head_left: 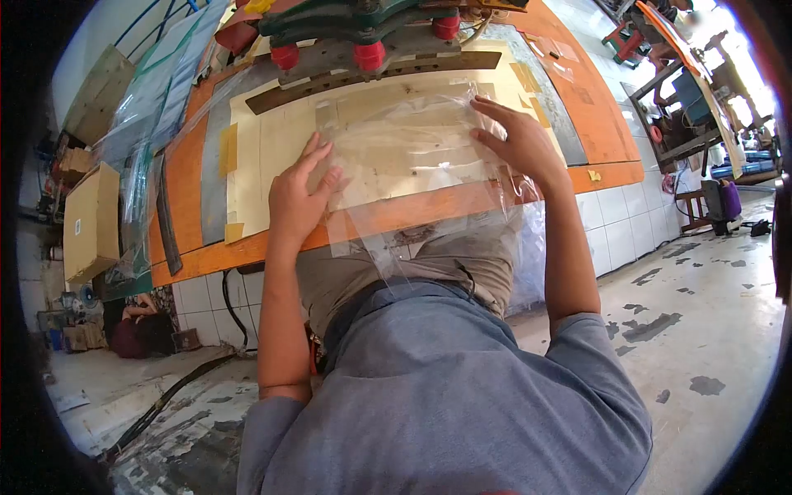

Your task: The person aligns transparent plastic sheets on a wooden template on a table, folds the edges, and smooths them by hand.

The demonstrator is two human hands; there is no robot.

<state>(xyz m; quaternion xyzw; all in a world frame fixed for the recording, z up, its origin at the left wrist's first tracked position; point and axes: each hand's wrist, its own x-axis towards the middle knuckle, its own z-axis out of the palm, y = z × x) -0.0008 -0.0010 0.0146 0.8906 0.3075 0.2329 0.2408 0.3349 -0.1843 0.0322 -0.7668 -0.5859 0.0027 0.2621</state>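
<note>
A clear plastic sheet (pixel 404 153) lies over the cream board on the orange table, its near part hanging past the front edge towards my lap. My left hand (pixel 304 194) is at the sheet's left side, fingers apart, thumb near the plastic. At the sheet's right side is my right hand (pixel 520 142), its fingers spread and fingertips at the plastic's upper right edge. Beyond both hands a dark metal strip (pixel 371 80) runs across the board, below a green machine frame (pixel 355 29) with red feet.
The orange table (pixel 615 172) has a dark ruler-like strip (pixel 167 219) at its left. A cardboard box (pixel 92 223) and plastic sheeting (pixel 148 103) stand further left. Another person (pixel 140 326) is low at the left; a wooden bench (pixel 701 132) is at the right.
</note>
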